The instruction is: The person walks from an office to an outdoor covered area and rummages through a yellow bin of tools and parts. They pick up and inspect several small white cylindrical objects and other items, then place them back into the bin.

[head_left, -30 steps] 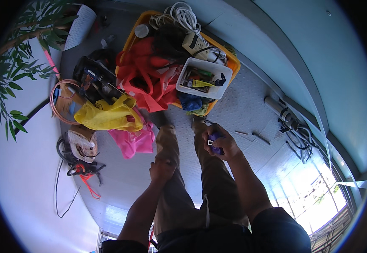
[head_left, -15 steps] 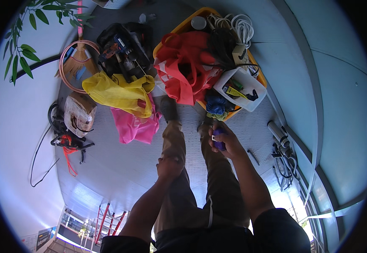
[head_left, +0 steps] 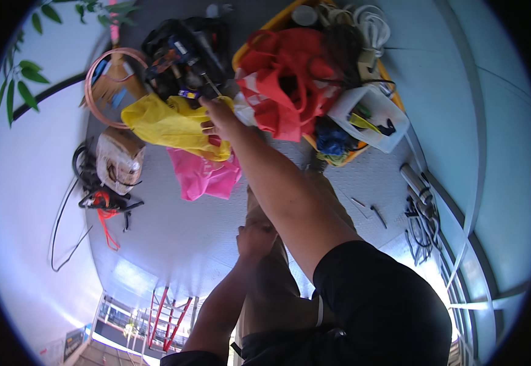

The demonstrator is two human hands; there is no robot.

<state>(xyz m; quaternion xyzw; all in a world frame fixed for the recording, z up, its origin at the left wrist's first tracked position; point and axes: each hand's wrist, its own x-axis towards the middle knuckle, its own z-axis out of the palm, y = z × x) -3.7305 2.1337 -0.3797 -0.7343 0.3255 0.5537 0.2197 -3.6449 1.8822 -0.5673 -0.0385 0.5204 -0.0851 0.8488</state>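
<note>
Reaching out over the metal floor (head_left: 174, 244), you have your left hand (head_left: 254, 238) low and near, resting on your left thigh with the fingers curled loosely and nothing in them; keep it there as a brace. Farther out, your right hand (head_left: 217, 120) sits on the far edge of the yellow bag (head_left: 168, 125), which lies on the pink bag (head_left: 201, 175), just near of the black tool bag (head_left: 183, 49). Its fingers seem bent onto the yellow fabric, though I cannot tell whether they pinch it. Take a full fold, not a corner, and lift slowly, clear of the red bag (head_left: 281, 76) in the yellow crate (head_left: 393, 94) at right.
</note>
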